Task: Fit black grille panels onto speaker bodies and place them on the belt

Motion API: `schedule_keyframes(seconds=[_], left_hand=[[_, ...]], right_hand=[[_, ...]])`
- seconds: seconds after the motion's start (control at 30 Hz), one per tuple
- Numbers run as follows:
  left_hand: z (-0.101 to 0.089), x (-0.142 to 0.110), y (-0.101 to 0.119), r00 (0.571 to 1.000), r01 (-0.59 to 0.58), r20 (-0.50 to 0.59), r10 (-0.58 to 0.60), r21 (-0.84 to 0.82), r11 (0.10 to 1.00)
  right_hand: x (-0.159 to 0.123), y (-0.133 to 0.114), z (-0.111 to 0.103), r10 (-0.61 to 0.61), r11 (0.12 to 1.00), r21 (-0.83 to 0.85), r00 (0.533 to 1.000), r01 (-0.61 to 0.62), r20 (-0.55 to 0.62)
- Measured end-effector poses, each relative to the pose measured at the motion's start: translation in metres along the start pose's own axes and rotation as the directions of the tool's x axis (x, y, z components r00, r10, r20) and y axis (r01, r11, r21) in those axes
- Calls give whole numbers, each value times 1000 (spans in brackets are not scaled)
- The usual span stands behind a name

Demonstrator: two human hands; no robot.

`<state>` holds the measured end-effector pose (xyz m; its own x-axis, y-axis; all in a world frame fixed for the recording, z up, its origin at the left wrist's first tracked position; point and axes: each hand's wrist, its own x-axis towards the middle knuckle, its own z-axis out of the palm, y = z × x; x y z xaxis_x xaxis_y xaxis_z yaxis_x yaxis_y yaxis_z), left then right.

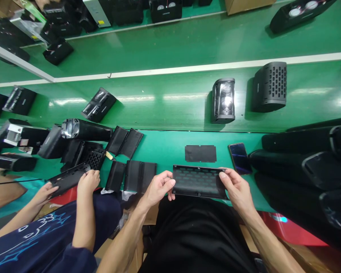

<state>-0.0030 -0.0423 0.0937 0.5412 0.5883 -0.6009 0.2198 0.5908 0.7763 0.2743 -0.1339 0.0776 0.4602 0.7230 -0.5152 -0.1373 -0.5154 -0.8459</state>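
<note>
Black perforated rectangular plastic panel [199,182], its long axis running crosswise in front of the person, is pinched at both short ends, with the left hand [158,187] and right hand [238,189] equally near and their fingers closed on its edges. Just ahead, a flat black rectangular sheet [200,153] and a dark glossy smartphone [240,158] lie on the green workbench [170,146] (a co-worker's hands [89,181] hold a separate black grille [66,179] to the left).

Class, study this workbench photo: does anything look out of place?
A phone lies on the green bench among black speaker parts, just past the panel between the left hand and right hand; it is no speaker part.
</note>
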Motion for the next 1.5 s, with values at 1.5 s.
schedule_keyframes(seconds=[1.5], left_hand=[[-4,3,0,1000,-20,20,19,31,999]], right_hand=[[2,8,-8,-91,993,-65,992,96,83]])
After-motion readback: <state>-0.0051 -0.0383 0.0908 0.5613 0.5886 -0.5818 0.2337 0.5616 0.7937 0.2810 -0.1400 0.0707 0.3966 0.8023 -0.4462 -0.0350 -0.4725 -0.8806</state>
